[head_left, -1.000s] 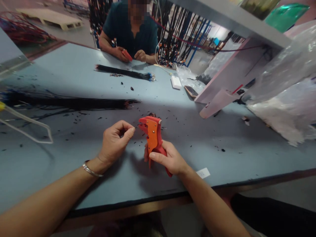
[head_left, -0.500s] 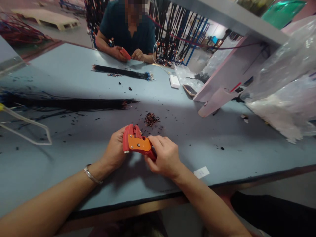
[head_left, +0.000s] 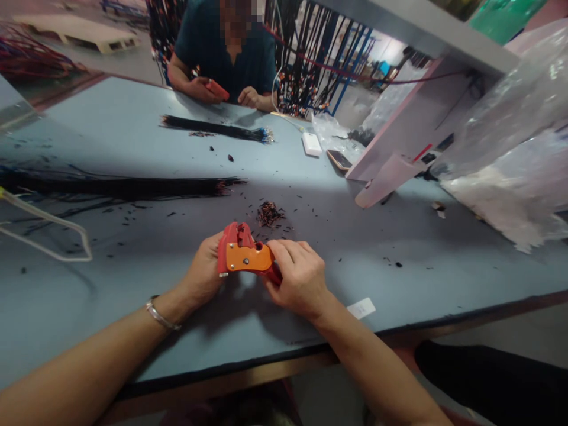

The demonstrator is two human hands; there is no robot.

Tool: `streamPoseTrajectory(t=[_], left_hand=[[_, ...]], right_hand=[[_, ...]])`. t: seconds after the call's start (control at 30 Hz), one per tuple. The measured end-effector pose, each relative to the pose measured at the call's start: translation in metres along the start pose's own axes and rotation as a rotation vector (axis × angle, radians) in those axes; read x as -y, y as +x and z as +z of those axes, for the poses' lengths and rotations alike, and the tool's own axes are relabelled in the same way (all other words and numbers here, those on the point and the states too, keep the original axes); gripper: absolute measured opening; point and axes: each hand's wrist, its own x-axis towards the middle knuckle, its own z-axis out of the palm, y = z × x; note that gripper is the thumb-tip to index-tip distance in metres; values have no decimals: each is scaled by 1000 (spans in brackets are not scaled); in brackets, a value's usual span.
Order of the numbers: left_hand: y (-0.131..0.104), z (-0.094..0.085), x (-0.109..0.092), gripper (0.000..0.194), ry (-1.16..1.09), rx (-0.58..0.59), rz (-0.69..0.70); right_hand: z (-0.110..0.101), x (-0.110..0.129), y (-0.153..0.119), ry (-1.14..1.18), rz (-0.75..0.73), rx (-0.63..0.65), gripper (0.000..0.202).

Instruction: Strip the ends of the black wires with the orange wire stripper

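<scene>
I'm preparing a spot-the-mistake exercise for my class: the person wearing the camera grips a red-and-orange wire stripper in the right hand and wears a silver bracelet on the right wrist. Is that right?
Not quite: the head view shows the silver bracelet on the left wrist. The right hand does grip the red-and-orange wire stripper.

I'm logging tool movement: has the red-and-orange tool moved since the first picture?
Yes. Against the pile of dark scraps, the red-and-orange tool has tipped left and nearer the wearer, uncovering the pile.
</scene>
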Motion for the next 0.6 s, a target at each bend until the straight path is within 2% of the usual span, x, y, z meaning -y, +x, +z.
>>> streamPoseTrajectory(t=[0.1, 0.3, 0.6], left_hand=[[0, 0, 1, 7, 24, 15, 15], [0, 2, -6, 10, 44, 31, 6], [0, 4, -9, 26, 43, 33, -23]], right_hand=[[0, -1, 0, 2, 10, -2, 34], [0, 1, -1, 6, 28, 24, 32], [-1, 3, -2, 22, 59, 90, 27]])
